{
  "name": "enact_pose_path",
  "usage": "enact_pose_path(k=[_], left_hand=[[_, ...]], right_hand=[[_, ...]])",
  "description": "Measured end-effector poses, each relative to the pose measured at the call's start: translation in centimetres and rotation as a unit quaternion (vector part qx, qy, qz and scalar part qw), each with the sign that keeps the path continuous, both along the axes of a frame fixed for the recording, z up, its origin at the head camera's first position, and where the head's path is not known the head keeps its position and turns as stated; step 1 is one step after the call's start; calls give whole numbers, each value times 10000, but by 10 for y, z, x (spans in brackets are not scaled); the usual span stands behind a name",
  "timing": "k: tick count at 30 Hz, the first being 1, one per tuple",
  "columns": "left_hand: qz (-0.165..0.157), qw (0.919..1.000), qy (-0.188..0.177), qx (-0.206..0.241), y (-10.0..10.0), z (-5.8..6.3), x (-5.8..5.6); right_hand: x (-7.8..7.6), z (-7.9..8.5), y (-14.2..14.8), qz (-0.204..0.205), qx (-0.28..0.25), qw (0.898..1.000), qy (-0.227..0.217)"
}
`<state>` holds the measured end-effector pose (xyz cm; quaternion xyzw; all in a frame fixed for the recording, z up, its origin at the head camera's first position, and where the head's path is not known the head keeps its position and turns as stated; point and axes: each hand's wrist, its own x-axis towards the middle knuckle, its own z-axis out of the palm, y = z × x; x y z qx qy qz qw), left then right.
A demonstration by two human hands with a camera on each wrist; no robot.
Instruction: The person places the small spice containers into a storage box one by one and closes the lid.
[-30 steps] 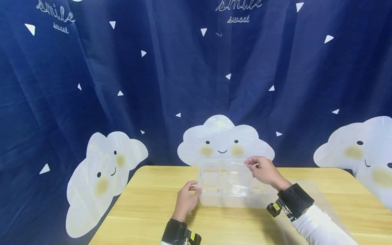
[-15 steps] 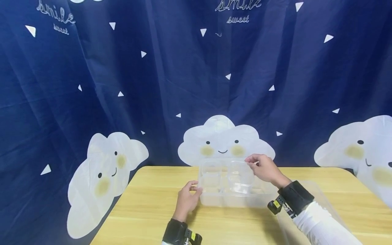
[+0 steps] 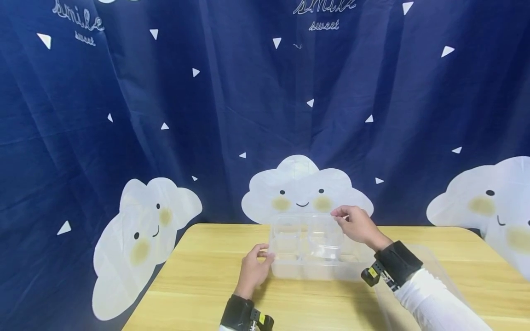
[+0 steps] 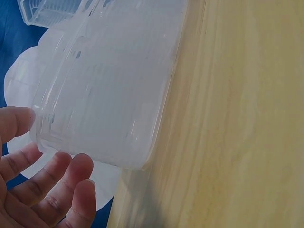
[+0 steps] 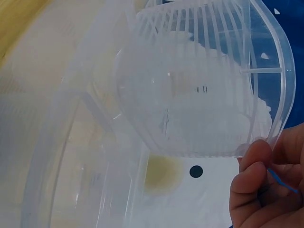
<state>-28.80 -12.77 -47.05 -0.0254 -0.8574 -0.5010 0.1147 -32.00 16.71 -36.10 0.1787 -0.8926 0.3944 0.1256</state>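
A long translucent plastic storage box [image 3: 314, 270] with divided compartments stands on the wooden table. My left hand [image 3: 253, 269] holds its left end; in the left wrist view the thumb lies at the rim and the fingertips lie along the end wall of the box [image 4: 109, 95]. My right hand [image 3: 358, 227] pinches the rim of a small clear slotted basket [image 5: 185, 104] between thumb and fingers. That basket is tilted above the box's middle part, its lower edge within or just over the box; which one I cannot tell.
A flat translucent plastic piece [image 3: 420, 259], perhaps a lid, lies on the table [image 3: 198, 266] at the right, partly under my right forearm. Behind the table's far edge hangs a dark blue curtain [image 3: 232, 115] with white clouds.
My right hand has risen slightly, lifting the basket's near rim a little and tilting it. My left hand stays at the box's left end.
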Motion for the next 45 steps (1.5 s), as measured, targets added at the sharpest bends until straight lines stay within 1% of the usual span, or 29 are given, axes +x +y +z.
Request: enact_pose_path(k=[8, 15, 18, 21, 28, 37, 41, 45], left_hand=[[-17, 10000, 3, -15, -2, 1, 1], [-65, 10000, 20, 33, -1, 1, 1], [-29, 10000, 38, -2, 0, 0, 0], [20, 10000, 12, -20, 0, -1, 0], [-6, 10000, -2, -61, 0, -1, -1], [1, 10000, 10, -79, 0, 1, 0], [11, 9999, -2, -104, 1, 2, 0], [9, 10000, -27, -94, 1, 2, 1]], right_hand=[[-4, -2, 0, -64, 104, 9999, 101], [-9, -4, 3, 26, 248, 9994, 222], [-10, -4, 3, 24, 302, 9992, 274], [-11, -4, 4, 26, 330, 9991, 272], [-14, -3, 4, 20, 337, 9991, 271], [-20, -2, 2, 74, 340, 9985, 434], [-23, -2, 2, 34, 375, 9976, 578], [-26, -1, 2, 2, 412, 9972, 630]])
